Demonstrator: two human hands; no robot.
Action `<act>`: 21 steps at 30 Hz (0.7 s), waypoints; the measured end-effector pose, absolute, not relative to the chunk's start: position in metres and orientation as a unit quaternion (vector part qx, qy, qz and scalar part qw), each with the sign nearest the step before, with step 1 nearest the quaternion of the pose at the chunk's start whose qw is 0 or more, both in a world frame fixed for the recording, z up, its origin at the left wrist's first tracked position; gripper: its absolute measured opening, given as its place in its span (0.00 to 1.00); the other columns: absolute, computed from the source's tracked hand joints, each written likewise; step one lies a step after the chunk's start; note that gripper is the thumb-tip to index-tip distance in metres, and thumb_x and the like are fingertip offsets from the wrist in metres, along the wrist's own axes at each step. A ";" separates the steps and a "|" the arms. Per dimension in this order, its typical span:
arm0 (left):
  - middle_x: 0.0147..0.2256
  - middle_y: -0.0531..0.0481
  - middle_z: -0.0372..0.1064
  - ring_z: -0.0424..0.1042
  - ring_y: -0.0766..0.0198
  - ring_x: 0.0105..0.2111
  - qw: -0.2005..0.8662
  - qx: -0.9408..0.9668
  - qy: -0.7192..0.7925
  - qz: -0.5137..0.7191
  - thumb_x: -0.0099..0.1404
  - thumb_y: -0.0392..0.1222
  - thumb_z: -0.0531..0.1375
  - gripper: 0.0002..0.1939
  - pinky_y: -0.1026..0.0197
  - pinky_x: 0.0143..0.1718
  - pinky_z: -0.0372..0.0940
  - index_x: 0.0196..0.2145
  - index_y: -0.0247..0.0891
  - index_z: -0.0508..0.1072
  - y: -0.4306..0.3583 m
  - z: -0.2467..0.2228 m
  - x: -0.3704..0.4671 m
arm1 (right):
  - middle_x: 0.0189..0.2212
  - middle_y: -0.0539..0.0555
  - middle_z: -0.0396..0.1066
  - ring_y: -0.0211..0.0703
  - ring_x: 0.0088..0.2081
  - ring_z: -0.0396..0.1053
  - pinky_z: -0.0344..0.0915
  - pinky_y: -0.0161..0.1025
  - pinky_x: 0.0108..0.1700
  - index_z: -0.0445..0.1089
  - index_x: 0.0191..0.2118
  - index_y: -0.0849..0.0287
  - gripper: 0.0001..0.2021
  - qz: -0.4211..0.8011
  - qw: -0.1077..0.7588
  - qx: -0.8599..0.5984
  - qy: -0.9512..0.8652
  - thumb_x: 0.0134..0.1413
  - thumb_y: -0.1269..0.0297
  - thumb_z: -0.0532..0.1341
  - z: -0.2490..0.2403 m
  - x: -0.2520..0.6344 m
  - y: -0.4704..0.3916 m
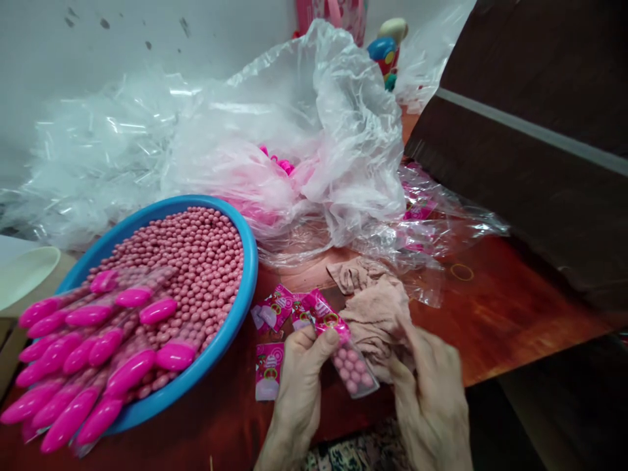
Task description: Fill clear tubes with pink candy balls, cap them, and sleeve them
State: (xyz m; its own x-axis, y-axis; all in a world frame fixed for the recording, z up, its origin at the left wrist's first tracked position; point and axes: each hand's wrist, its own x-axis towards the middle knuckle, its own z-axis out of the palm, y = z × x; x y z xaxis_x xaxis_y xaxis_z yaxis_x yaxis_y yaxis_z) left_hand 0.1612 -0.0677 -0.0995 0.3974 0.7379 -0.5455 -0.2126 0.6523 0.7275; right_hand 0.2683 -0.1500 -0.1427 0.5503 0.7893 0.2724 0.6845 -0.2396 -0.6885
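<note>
My left hand (301, 379) grips a small clear packet of pink candy balls (351, 370) between thumb and fingers. A printed pink label covers its upper end, and its lower end tilts towards my right hand. My right hand (434, 379) has its fingers bent against a crumpled beige cloth (380, 307), appearing to pinch its edge; the fingertips are partly hidden. Several printed pink cards (269, 369) lie beside my left hand. To the left, a blue basin (251, 261) holds many loose pink balls (196, 255). Filled clear tubes with bright pink ends (91, 315) are heaped over its near side.
Behind the cloth, a large clear plastic bag (353, 131) holds bright pink pieces. More clear plastic (112, 144) is piled along the wall. A dark brown box (530, 131) leans in at the right. A rubber band (462, 272) lies on the reddish table (520, 320). A pale bowl (27, 275) stands far left.
</note>
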 end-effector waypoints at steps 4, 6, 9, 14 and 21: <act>0.15 0.52 0.69 0.67 0.67 0.16 0.809 0.242 0.438 0.308 0.51 0.51 0.68 0.17 0.62 0.25 0.66 0.19 0.34 0.71 -0.068 -0.098 0.156 | 0.44 0.63 0.66 0.53 0.43 0.61 0.65 0.51 0.42 0.71 0.48 0.59 0.16 -0.058 0.332 -0.774 -0.537 0.62 0.59 0.53 -0.158 0.284 -0.134; 0.16 0.51 0.69 0.70 0.65 0.19 0.819 0.225 0.428 0.310 0.51 0.49 0.68 0.16 0.61 0.28 0.67 0.20 0.34 0.73 -0.069 -0.097 0.154 | 0.38 0.60 0.67 0.50 0.40 0.61 0.65 0.48 0.40 0.74 0.41 0.58 0.13 -0.074 0.364 -0.763 -0.529 0.62 0.62 0.53 -0.158 0.285 -0.131; 0.16 0.50 0.70 0.72 0.63 0.22 0.832 0.196 0.412 0.317 0.53 0.47 0.68 0.14 0.60 0.31 0.68 0.21 0.32 0.74 -0.068 -0.094 0.152 | 0.37 0.61 0.68 0.53 0.42 0.60 0.64 0.50 0.42 0.74 0.36 0.59 0.16 -0.058 0.394 -0.782 -0.479 0.63 0.58 0.51 -0.147 0.277 -0.137; 0.20 0.51 0.73 0.71 0.66 0.25 0.800 0.168 0.432 0.380 0.49 0.41 0.71 0.10 0.63 0.34 0.67 0.25 0.32 0.76 -0.067 -0.092 0.153 | 0.47 0.60 0.71 0.50 0.46 0.70 0.69 0.44 0.46 0.64 0.55 0.58 0.23 0.225 0.510 -0.698 -0.450 0.63 0.50 0.48 -0.125 0.248 -0.152; 0.26 0.50 0.75 0.69 0.70 0.23 0.772 0.168 0.453 0.413 0.44 0.36 0.72 0.12 0.67 0.29 0.66 0.28 0.32 0.77 -0.069 -0.090 0.152 | 0.40 0.55 0.77 0.41 0.38 0.77 0.72 0.30 0.40 0.68 0.48 0.58 0.11 0.190 0.501 -0.688 -0.489 0.61 0.69 0.54 -0.126 0.230 -0.144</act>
